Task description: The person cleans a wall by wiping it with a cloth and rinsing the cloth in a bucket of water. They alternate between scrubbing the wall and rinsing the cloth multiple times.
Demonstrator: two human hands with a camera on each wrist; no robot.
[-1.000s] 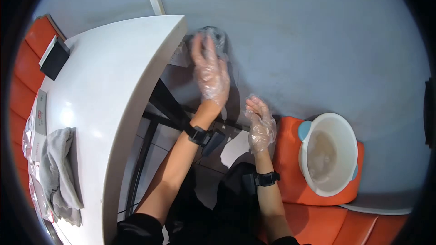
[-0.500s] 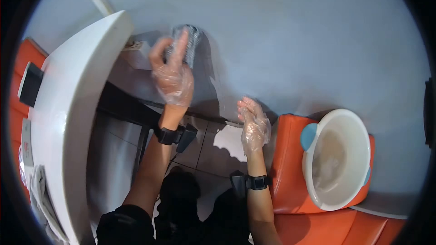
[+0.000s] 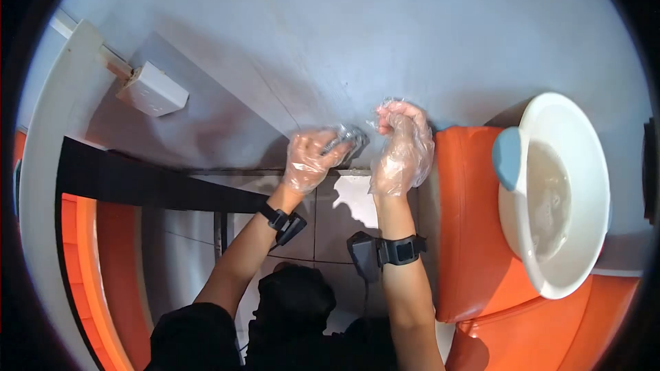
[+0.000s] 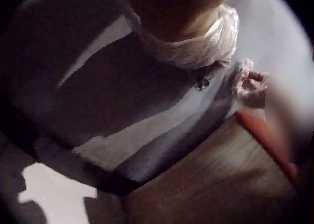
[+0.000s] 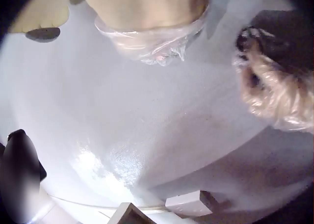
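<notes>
Against the lower part of the grey wall (image 3: 344, 41), my left hand (image 3: 307, 159) in a clear plastic glove grips a bunched grey cloth (image 3: 348, 140). The cloth's dark edge (image 4: 202, 82) peeks out past the glove in the left wrist view, while the hand itself hides most of it. My right hand (image 3: 403, 150), also gloved, is raised just right of the cloth, its fingers loosely bent with nothing visible in them. In the right wrist view the left hand (image 5: 274, 89) and the cloth appear at the right side.
To the right, a white basin (image 3: 598, 185) of cloudy water stands on an orange seat (image 3: 464, 233). At left are the table edge (image 3: 48, 117), a black table support (image 3: 151, 182) and a white socket box (image 3: 155, 91) on the wall. Tiled floor (image 3: 289, 233) lies below.
My left hand has moved with the cloth down and right along the wall, close to the right hand. The head view has shifted, and the tabletop has slid off to the left.
</notes>
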